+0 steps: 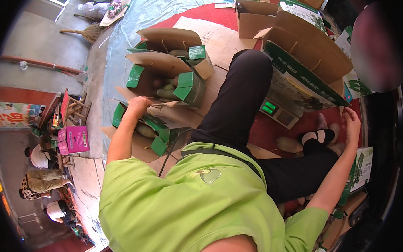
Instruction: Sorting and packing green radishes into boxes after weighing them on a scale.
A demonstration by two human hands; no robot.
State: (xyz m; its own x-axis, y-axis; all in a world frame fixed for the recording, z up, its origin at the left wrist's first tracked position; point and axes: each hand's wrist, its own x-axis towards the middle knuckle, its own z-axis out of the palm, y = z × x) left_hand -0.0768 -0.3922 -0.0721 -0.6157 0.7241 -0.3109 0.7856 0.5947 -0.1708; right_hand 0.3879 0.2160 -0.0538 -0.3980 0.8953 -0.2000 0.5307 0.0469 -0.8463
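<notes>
My left hand (138, 107) is closed at the edge of a cardboard flap on an open green-and-brown carton (194, 92). Oblong green produce (168, 93) lies inside that carton. Just below the hand stands another open carton (168, 133), with a similar piece (146, 130) in it. To the right, a large open carton (300, 83) rests tilted on a scale (281, 116) with a lit green display. My right hand (351, 124) is at this carton's near right corner, fingers partly bent; whether it grips the edge is unclear.
Behind the left carton stands another open carton (171, 38). Loose pale oblong produce (289, 144) lies on the red floor beside my shoe (317, 136). More boxes (254, 16) stand at the back. Far left are a broom (87, 32), a pink box (73, 140) and several people (44, 182).
</notes>
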